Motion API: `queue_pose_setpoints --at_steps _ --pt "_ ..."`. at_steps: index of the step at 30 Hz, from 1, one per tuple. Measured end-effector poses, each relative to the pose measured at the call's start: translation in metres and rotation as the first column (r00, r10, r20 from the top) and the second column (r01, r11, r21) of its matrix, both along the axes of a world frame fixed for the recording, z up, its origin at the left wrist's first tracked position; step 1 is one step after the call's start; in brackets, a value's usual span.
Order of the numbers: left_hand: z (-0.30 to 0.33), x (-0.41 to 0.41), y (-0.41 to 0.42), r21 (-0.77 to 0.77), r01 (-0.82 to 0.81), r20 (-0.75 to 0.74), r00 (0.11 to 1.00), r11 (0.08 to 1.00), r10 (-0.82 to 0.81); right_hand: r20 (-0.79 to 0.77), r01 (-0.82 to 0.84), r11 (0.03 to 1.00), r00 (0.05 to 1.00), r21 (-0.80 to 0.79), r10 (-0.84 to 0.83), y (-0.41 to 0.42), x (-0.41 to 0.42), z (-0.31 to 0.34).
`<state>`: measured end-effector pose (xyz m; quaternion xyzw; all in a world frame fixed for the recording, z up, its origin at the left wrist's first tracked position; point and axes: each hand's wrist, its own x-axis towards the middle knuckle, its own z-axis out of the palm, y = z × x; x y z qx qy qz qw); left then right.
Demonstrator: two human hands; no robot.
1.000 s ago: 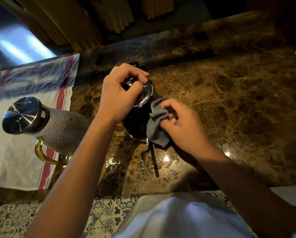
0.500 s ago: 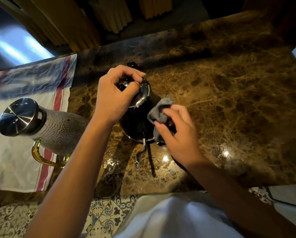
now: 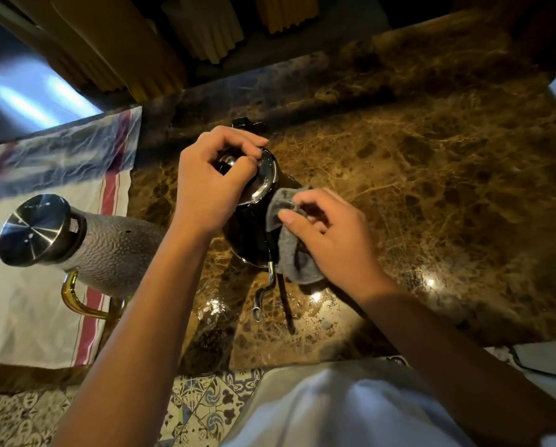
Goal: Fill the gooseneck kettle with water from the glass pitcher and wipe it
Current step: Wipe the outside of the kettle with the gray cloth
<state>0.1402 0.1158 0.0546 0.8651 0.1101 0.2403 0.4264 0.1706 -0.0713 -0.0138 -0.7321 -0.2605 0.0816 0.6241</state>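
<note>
Black gooseneck kettle [image 3: 249, 233] stands near the centre of the brown marble counter [image 3: 431, 175], its thin spout [image 3: 263, 293] curving toward 6 o'clock, toward the person. Handle tip shows at 12 o'clock behind the lid.

Left hand [image 3: 212, 182] sits on top of the kettle, fingers and thumb pinched around the lid knob [image 3: 226, 162]; the shiny lid [image 3: 263, 182] is on.

Right hand [image 3: 331, 240] is at 3 o'clock of the kettle, fingers closed on a grey cloth [image 3: 291, 243] and pressing it against the kettle's side wall, just beside the base of the spout. The two hands are apart, the kettle body between them.

At 9 o'clock, well apart from the kettle, the textured glass pitcher [image 3: 108, 250] with a steel lid [image 3: 34, 229] and gold handle [image 3: 76, 298] stands on a white towel with red stripes [image 3: 28, 317].

Bright glints on the counter at 6 o'clock of the kettle; cannot tell whether wet or only polished.
</note>
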Motion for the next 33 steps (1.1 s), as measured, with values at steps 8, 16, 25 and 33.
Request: queue_pose_setpoints --at_steps 8,16,25,33 --pt "-0.001 0.000 0.000 -0.025 -0.012 0.001 1.000 1.000 0.012 0.458 0.061 0.993 0.889 -0.104 -0.006 0.015 -0.027 -0.023" --pt "-0.001 0.000 -0.002 -0.038 -0.019 -0.011 1.000 0.999 0.019 0.220 0.028 0.972 0.975 -0.235 0.025 -0.017 -0.020 -0.062" --pt "-0.001 -0.001 -0.002 -0.036 -0.021 0.004 1.000 0.999 0.022 0.260 0.021 1.000 0.965 0.004 -0.021 0.000 -0.002 -0.003" --pt "0.000 -0.002 -0.003 -0.048 -0.026 -0.006 1.000 0.999 0.026 0.232 0.044 0.975 0.973 -0.217 0.007 -0.013 -0.012 -0.056"
